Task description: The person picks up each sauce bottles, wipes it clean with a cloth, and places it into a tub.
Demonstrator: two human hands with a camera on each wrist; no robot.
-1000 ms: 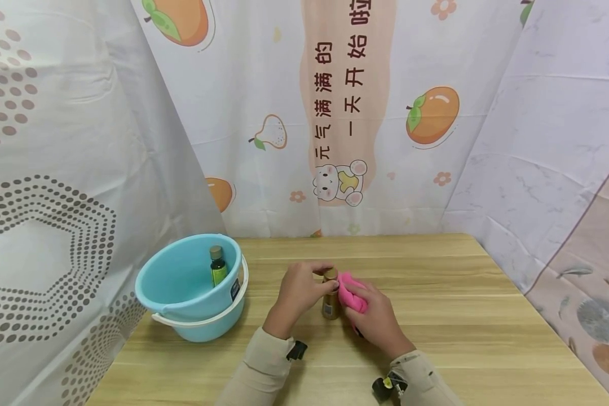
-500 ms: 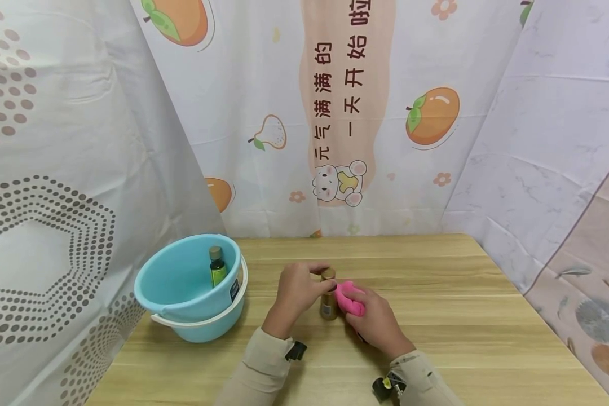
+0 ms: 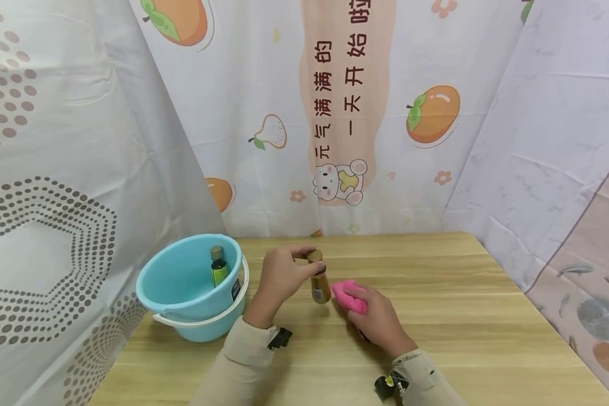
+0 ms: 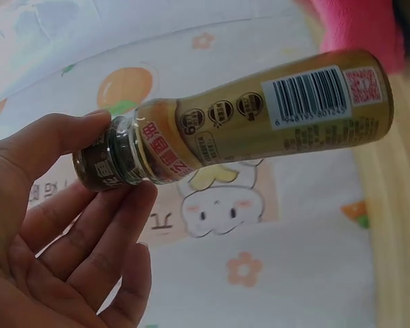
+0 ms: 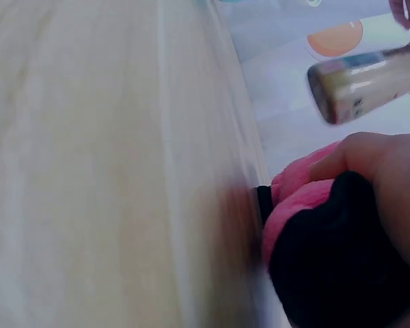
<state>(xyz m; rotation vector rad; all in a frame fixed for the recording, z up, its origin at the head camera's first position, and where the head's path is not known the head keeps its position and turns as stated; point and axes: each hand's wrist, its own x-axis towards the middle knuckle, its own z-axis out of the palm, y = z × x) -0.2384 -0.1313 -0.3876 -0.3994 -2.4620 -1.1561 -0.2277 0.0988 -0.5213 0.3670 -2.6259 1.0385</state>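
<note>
My left hand [image 3: 281, 276] pinches a small glass bottle of sesame oil [image 3: 320, 287] by its cap and neck. Gold-brown with a printed label, the oil bottle [image 4: 260, 116] hangs slightly tilted above the table, its barcode facing the left wrist camera. My right hand [image 3: 380, 322] grips a bunched pink cloth [image 3: 350, 297] low over the table, to the right of the bottle. Up close in the right wrist view the cloth [image 5: 295, 208] also shows a black part. In that view the base of the bottle [image 5: 326, 92] is apart from both cloth and table.
A light blue bucket [image 3: 149, 282] with a white handle stands on the wooden table [image 3: 467, 316] at the left. Inside it is a dark bottle with a green label [image 3: 219, 274]. A printed curtain [image 3: 264, 186] hangs behind the table's far edge.
My left hand has lifted the sesame oil bottle off the table and carried it up and left, away from the cloth. The right hand stays nearly in place, still gripping the cloth.
</note>
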